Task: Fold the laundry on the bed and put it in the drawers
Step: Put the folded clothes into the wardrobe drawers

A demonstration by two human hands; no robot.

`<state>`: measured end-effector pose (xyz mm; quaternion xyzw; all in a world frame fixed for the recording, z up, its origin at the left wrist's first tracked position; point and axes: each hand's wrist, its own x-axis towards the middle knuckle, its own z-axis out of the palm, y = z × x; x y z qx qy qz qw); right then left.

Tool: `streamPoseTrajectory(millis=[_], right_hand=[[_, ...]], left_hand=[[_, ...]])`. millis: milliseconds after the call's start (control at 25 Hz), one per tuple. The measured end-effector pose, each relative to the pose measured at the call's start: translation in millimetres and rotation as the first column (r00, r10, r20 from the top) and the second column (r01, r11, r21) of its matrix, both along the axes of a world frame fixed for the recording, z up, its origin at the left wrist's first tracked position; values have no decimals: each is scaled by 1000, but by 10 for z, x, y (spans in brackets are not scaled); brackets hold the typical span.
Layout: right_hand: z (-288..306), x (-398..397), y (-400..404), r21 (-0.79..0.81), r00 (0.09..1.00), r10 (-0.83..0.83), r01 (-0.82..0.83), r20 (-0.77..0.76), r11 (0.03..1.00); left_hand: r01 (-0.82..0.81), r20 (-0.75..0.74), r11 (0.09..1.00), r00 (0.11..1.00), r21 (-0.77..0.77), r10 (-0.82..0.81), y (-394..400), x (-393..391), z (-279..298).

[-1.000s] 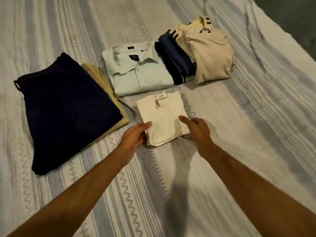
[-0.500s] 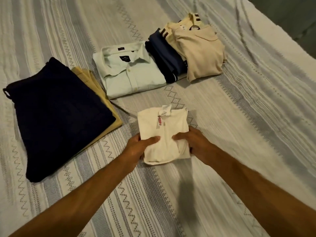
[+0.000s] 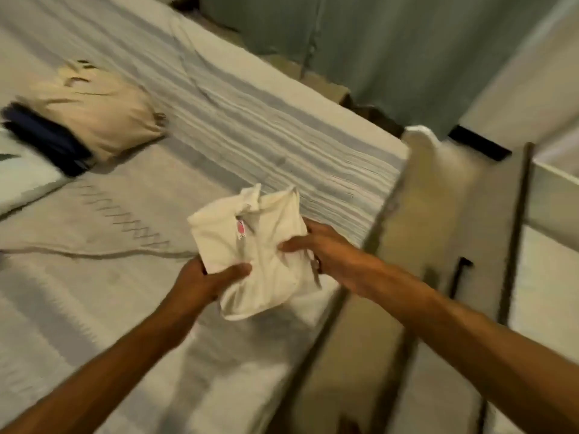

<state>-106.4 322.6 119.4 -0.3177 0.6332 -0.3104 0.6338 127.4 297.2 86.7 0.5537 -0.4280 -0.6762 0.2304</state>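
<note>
A folded cream garment (image 3: 260, 245) with a small pink label is lifted off the bed, near the bed's right edge. My left hand (image 3: 203, 280) grips its near left corner, thumb on top. My right hand (image 3: 316, 249) grips its right side, thumb pressed into the cloth. Back on the striped bedspread (image 3: 219, 120) lie a folded beige shirt (image 3: 100, 108), a folded navy garment (image 3: 47, 139) against it, and the corner of a pale folded shirt (image 3: 22, 180) at the left edge. The frame is blurred by motion.
The bed's right edge and wooden frame (image 3: 416, 214) run down the middle right. Beyond it stands white furniture with an open white compartment (image 3: 554, 195) and a dark handle (image 3: 459, 274). A green curtain (image 3: 391, 51) hangs behind.
Both hands closed on the cream garment and lifted it off the bed. The view has swung right, so the navy trousers and tan garment have left the frame and the bedside furniture has appeared.
</note>
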Motion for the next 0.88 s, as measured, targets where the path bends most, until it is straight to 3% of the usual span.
streamPoseTrajectory(millis=[240,440,640,800,880], right_hand=[[993,-2400,1402,-75,903,-423,418,-75,905],[956,-3650,2723,-29,760,-639,640,-119,768],[150,-3950,3765,131,602,-795,796,-73,591],[-605,-3417,4214,376,640,-768,706,25,600],[-934,-3047,4340,453,675,-735,635,67,625]], left_hand=[[250,-170,965,951,-76,-260,885,-2645,807],[449,-174,889,872,-90,-458,1712,-4224,631],[660,79,750,745,48,-662,2376,-4763,119],[644,354,729,642,231,-680,2897,-4351,-255],[672,498,695,525,255,-690,3110,-4139,-320]])
